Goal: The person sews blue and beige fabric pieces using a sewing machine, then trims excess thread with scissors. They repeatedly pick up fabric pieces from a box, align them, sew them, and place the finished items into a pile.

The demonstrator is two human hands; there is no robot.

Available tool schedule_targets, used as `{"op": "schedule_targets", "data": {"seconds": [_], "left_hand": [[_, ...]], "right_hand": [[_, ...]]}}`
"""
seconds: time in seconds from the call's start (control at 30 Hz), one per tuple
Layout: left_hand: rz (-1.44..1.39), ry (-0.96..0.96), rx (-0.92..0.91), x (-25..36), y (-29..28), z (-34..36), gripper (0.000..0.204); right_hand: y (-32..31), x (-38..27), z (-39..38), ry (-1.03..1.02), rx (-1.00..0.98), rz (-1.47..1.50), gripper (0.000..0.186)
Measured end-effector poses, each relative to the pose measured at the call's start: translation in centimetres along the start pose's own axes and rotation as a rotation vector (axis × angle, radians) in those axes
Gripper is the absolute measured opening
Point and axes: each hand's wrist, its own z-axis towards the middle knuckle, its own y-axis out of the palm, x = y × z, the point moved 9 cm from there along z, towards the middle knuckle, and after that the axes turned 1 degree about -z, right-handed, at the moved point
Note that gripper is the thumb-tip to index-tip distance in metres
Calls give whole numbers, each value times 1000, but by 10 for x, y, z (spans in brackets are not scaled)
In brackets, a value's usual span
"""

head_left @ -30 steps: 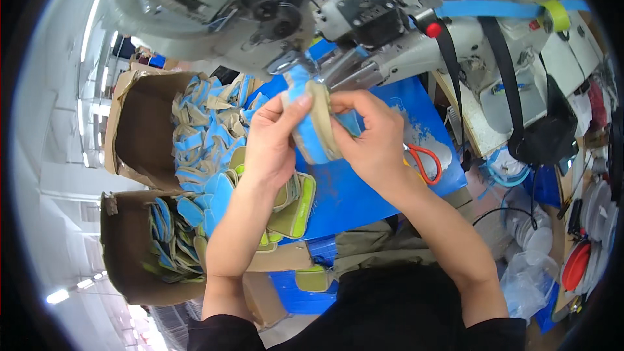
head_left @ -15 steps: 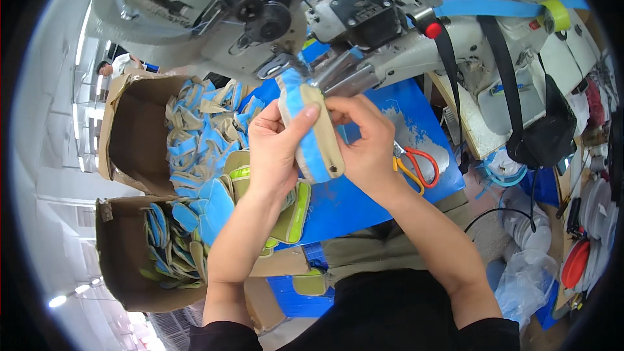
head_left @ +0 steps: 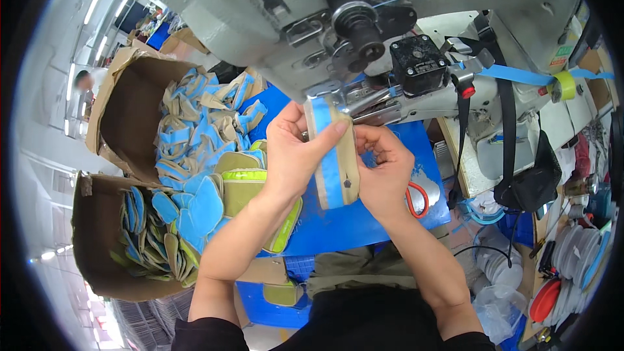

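Both hands hold up one flat shoe-upper piece (head_left: pixel 335 156), beige with a blue strip down its middle. My left hand (head_left: pixel 292 153) grips its left edge, thumb across the front. My right hand (head_left: pixel 385 169) holds its right edge from behind. The piece's top end sits right under the needle area of a large grey sewing machine (head_left: pixel 364 32). A blue work surface (head_left: pixel 364 221) lies below the hands.
Two open cardboard boxes (head_left: pixel 110 110) (head_left: pixel 97 247) at left overflow with several blue and beige cut pieces. Green-edged pieces (head_left: pixel 247 182) lie by my left wrist. Orange-handled scissors (head_left: pixel 416 198) rest on the blue surface. Cluttered table, black bag and spools stand at right.
My head has moved closer, so hands and machine look larger. The piece has been turned upright and raised toward the machine's needle area.
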Motion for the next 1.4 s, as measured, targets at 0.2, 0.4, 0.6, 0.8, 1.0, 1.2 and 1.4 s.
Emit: {"op": "schedule_targets", "data": {"seconds": [0.2,0.4,0.6,0.8,1.0,1.2,1.4], "left_hand": [[91,102,-36,3,-1,-2,39],[112,114,-7,-1,-3,-1,40],[117,100,4,6,0,5,42],[-14,-29,-58,0,1,4,50],[-253,-236,-95,-15,3,-6,50],[-256,-237,-133,-11,5,-3,49],[-166,-180,-107,-5,5,-8,52]], "right_hand": [[3,0,1,-8,-30,12,31],[1,1,1,-65,-61,-51,32],[2,3,0,191,-112,87,29],[5,-6,2,377,-257,198,28],[1,-10,3,155,-300,8,28],[4,-14,-8,417,-322,277,31],[5,-20,-8,390,-404,303,43]]}}
